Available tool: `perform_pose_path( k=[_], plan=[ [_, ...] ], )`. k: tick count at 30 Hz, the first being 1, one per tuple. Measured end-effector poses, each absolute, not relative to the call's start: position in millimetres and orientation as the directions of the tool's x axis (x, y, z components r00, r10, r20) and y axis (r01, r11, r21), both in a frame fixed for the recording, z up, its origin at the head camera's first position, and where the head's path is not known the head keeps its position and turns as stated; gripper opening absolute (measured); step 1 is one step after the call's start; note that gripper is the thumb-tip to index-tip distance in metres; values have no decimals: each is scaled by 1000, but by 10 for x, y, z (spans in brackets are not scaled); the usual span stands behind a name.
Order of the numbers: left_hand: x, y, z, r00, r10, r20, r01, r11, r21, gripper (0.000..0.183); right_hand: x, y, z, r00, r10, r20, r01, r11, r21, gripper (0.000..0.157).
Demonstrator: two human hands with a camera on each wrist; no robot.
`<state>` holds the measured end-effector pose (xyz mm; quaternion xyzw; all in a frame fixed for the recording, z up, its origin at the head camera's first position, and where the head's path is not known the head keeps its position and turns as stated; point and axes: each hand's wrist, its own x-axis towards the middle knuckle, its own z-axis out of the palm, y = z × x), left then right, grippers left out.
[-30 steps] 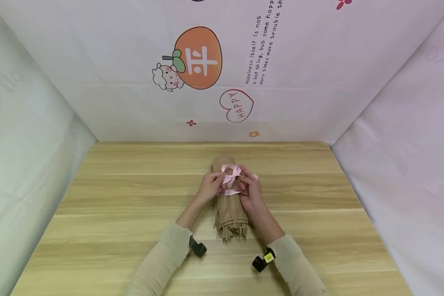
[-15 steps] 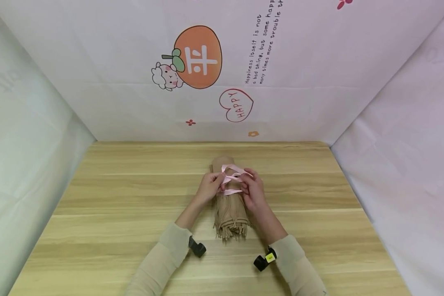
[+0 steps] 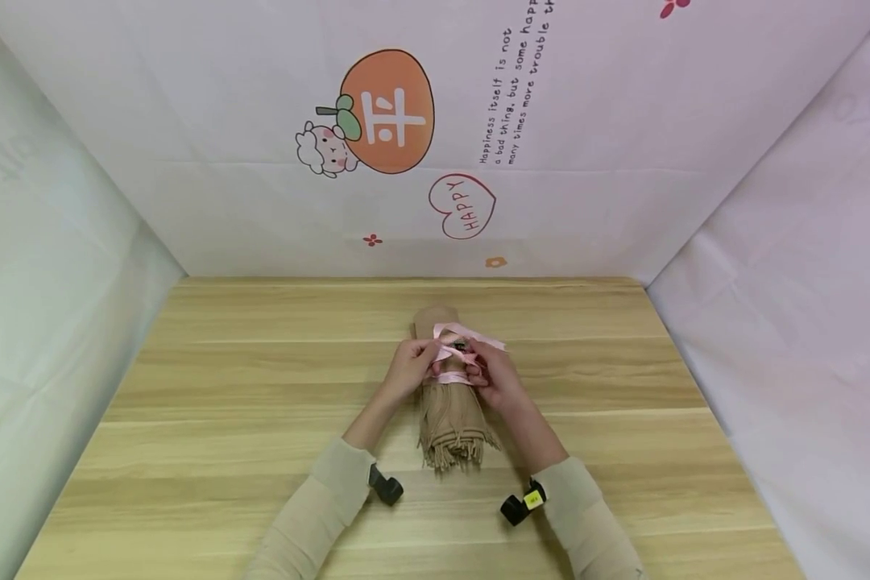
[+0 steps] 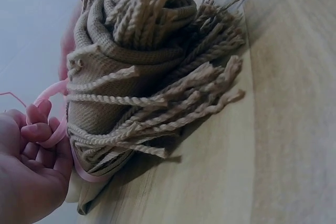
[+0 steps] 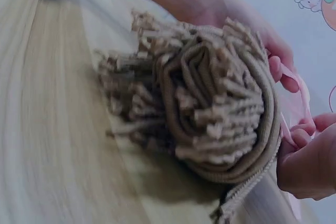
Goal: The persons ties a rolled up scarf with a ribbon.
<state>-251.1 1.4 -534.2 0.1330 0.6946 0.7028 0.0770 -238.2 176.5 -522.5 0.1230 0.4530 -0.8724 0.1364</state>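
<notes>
A rolled brown scarf [image 3: 451,419] with twisted fringe lies on the table, its fringed end toward me. Pink ribbon [image 3: 471,332] runs around its middle, with loose lengths on top. My left hand [image 3: 408,366] pinches the ribbon at the roll's left side; in the left wrist view the fingers of that hand [image 4: 39,156] curl about a ribbon loop [image 4: 59,129]. From the right, my right hand [image 3: 499,374] pinches another part of the ribbon over the roll. The right wrist view shows the ribbon [image 5: 300,95] stretched between both hands. Fingers partly hide the crossing point.
The wooden table [image 3: 261,387] extends around the scarf on all sides. A white printed sheet [image 3: 587,161] stands behind it, with white sheets at both sides. Black wrist cameras [image 3: 387,486] are strapped by the sleeves.
My right hand has shifted at the ribbon, its fingers drawing one strand toward the right. A ribbon end now sticks out above that hand. The left hand has stayed nearly still.
</notes>
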Motion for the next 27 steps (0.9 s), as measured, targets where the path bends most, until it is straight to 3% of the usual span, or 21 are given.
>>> perform_pose_path(
  k=[4, 8, 15, 27],
  plan=[
    [-2500, 10, -5380, -951, 294, 98, 88, -49, 995, 41, -2378, 1798, -5244, -959, -113, -259, 259, -720, -644, 28],
    [-2487, 19, -5380, -958, 278, 66, 52, -57, 997, 42, -2374, 1806, -5262, -976, -82, -204, 187, -795, -577, 30],
    [-2457, 49, -5377, -979, 201, 29, 2, -134, 991, 35, -2375, 1771, -5278, -977, -19, -210, 152, -752, -641, 36],
    [-2406, 115, -5419, -984, 177, -6, -82, -426, 901, 28, -2386, 1642, -5269, -935, 200, -293, 70, -706, -705, 37]
  ],
)
